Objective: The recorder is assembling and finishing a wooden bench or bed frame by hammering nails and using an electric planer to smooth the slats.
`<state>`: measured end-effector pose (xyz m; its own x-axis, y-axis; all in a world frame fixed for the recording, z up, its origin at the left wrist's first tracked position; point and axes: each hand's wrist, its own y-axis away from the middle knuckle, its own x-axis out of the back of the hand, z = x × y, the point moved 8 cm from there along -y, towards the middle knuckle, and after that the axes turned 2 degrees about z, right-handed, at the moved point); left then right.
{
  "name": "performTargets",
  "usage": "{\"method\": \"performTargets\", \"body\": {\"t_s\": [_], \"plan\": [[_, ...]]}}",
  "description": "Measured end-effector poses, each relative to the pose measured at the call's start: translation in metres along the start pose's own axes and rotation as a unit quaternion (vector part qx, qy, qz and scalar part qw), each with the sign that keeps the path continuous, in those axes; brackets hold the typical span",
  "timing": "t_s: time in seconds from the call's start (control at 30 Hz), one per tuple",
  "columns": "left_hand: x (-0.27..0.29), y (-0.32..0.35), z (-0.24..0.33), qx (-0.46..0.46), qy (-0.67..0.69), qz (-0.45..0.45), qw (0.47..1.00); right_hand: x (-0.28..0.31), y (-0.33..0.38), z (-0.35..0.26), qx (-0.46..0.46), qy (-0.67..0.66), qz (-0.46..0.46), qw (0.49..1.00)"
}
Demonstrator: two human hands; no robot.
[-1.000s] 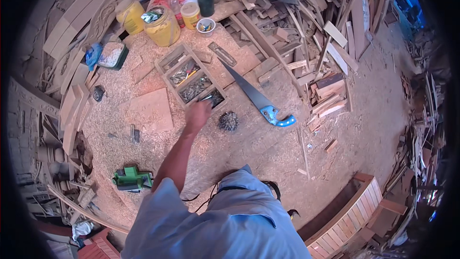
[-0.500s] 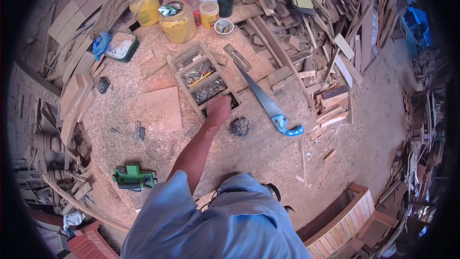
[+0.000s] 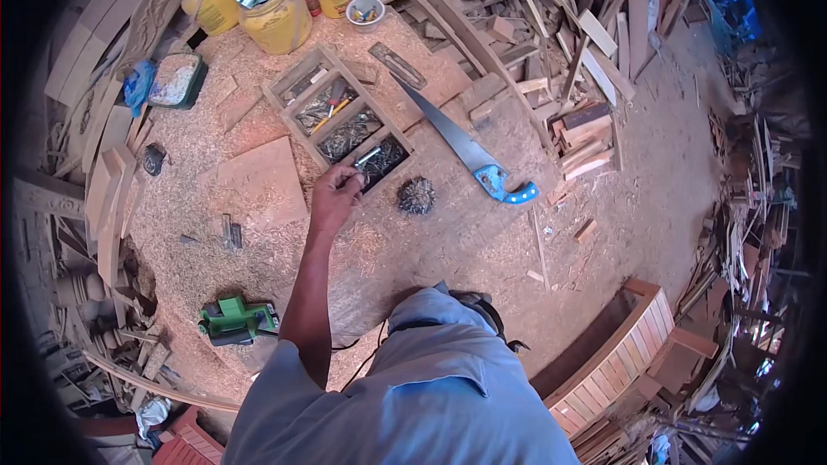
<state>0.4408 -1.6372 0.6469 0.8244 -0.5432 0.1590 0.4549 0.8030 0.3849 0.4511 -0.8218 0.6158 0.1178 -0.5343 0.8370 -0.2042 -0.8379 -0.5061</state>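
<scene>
My left hand [image 3: 336,194] is at the near left corner of a wooden compartment box [image 3: 396,145], its fingers drawn together in a pinch. Whatever lies between the fingertips is too small to make out. Beside them, a shiny metal rod [image 3: 368,156] lies over the nearest compartment, which holds dark nails [image 3: 388,158]. More nails [image 3: 349,135] fill the compartment behind. Farther back in the box are a yellow pencil [image 3: 330,115] and a red-handled tool. A round clump of nails [image 3: 416,195] sits right of the box. My right hand is out of view.
A handsaw [image 3: 465,151] with a blue handle lies to the right. A green power planer [image 3: 238,320] rests at the near left on wood shavings. Yellow tubs [image 3: 280,21] and a small white bowl [image 3: 365,13] stand behind. Scrap wood [image 3: 586,133] piles up at right.
My left hand has come up out of the nearest compartment and moved left to the box's corner. The metal rod now shows there. The whole view has shifted slightly.
</scene>
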Motion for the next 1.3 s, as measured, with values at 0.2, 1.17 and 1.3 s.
{"method": "performTargets", "body": {"t_s": [0.2, 1.17, 1.3], "plan": [[-0.002, 0.024, 0.018, 0.01, 0.071, -0.05, 0.996, -0.011, 0.067, -0.063, 0.294, 0.08, -0.343, 0.889], [-0.089, -0.037, 0.01, -0.212, -0.548, -0.129, 0.799, 0.019, 0.082, -0.019, 0.378, 0.102, -0.759, 0.521], [0.008, -0.113, -0.074, -0.191, -0.747, -0.062, 0.634, -0.022, 0.108, -0.028, 0.378, 0.164, -0.744, 0.526]]}}
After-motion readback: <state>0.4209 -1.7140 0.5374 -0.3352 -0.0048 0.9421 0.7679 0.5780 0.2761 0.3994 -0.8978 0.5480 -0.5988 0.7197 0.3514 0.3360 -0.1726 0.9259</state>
